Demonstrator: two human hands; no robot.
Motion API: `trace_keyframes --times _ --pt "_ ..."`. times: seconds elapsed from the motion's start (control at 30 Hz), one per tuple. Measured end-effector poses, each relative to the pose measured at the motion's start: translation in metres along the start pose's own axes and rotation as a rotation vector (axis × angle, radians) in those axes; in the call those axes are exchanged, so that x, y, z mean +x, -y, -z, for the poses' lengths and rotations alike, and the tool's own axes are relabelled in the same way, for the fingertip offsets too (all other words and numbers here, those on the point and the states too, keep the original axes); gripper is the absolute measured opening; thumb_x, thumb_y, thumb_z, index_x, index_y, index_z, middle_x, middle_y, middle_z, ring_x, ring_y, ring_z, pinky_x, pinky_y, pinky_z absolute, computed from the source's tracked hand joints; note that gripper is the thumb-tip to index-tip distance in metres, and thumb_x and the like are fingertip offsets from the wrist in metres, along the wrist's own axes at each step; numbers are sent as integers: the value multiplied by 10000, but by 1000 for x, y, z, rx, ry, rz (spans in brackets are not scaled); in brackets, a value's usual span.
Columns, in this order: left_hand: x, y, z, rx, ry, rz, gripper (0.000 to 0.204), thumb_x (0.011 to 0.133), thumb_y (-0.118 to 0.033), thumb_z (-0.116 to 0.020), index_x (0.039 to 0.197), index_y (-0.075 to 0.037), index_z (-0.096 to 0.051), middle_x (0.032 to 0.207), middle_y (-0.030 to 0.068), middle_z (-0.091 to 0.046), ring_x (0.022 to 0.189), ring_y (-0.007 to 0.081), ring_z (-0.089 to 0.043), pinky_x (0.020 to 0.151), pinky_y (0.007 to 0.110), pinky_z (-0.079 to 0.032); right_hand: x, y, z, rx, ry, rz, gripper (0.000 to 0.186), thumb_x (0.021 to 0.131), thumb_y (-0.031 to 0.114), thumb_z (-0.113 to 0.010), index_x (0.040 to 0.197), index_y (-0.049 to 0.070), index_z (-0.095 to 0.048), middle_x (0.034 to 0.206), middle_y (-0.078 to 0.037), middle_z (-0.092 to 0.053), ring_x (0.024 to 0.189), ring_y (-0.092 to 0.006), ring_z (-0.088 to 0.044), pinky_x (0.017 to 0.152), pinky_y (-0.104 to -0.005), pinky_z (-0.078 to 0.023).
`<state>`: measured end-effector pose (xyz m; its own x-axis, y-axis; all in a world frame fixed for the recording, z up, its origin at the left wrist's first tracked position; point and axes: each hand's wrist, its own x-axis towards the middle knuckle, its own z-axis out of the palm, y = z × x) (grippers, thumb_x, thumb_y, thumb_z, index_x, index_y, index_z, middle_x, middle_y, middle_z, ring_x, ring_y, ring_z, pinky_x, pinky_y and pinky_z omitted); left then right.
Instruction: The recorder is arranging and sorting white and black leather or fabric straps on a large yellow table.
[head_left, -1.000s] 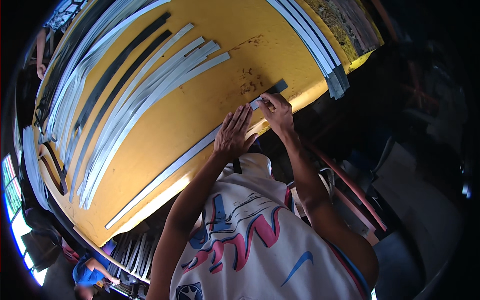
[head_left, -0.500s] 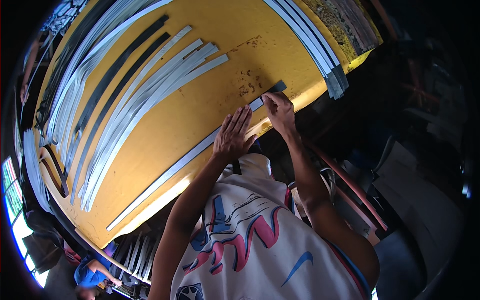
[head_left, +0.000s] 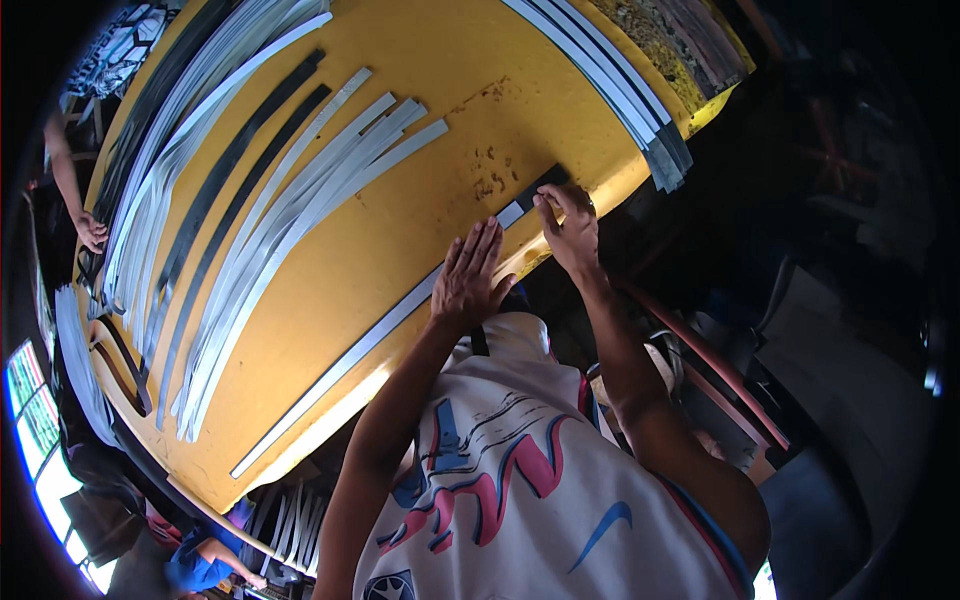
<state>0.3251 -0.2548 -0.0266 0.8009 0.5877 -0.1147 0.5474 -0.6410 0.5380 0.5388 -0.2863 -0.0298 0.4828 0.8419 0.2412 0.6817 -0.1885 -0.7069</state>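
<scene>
Remote log, head view. Landmark: the broad, scuffed yellow surface [head_left: 370,250]. I find the long, narrow, pale-faced strip [head_left: 350,358] lying along the surface's near edge, apparently over a flat black strip [head_left: 543,182] that shows past its right end. My left hand [head_left: 468,278] lies flat across the pale strip, fingers straight and close together, thumb out. My right hand [head_left: 568,222] is curled above the surface's near edge, fingertips at the black end; whether they pinch anything, I cannot tell. Grey-white flat strips [head_left: 262,265] fan over the surface's left half. Handling estimate: light, thin, bendy lengthwise, perhaps slippery, hardly fragile; best pressed flat mid-length and pinched by the tip.
</scene>
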Motion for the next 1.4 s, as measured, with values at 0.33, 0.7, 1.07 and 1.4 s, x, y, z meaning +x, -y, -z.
trace_keyframes --times 0.33,0.7,1.07,1.4 --pt "-2 -1 0 3 15 2 792 975 -493 -537 1583 -63 -266 1660 111 -245 1529 288 -243 1228 503 -210 -8 9 -5 -227 33 15 293 860 246 -789 1029 77 -621 948 -90 -629 824 -268 -637 774 -416 -496" --pt "-2 0 16 -85 -24 -40 809 957 -428 -596 1581 -48 -251 1649 147 -259 1526 320 -240 1231 498 -198 -1 4 -1 237 -192 -390 207 920 120 -693 1089 24 -623 950 -110 -610 795 -214 -606 768 -354 -527" --pt "-133 41 12 27 -56 155 764 931 -350 -625 1563 -61 -307 1637 147 -287 1512 352 -264 1212 528 -211 -108 119 -50 -68 705 436 742 1007 439 -533 1539 -27 -307 1569 -213 -373 1487 -340 -317 1185 -568 -226" --pt "-305 101 32 72 -190 516 696 982 -379 -572 1575 -120 -315 1646 82 -294 1521 287 -263 1230 519 -190 -66 47 -36 -578 396 257 672 1048 506 -390 1568 90 -298 1613 -102 -348 1462 -304 -335 1206 -417 -257"
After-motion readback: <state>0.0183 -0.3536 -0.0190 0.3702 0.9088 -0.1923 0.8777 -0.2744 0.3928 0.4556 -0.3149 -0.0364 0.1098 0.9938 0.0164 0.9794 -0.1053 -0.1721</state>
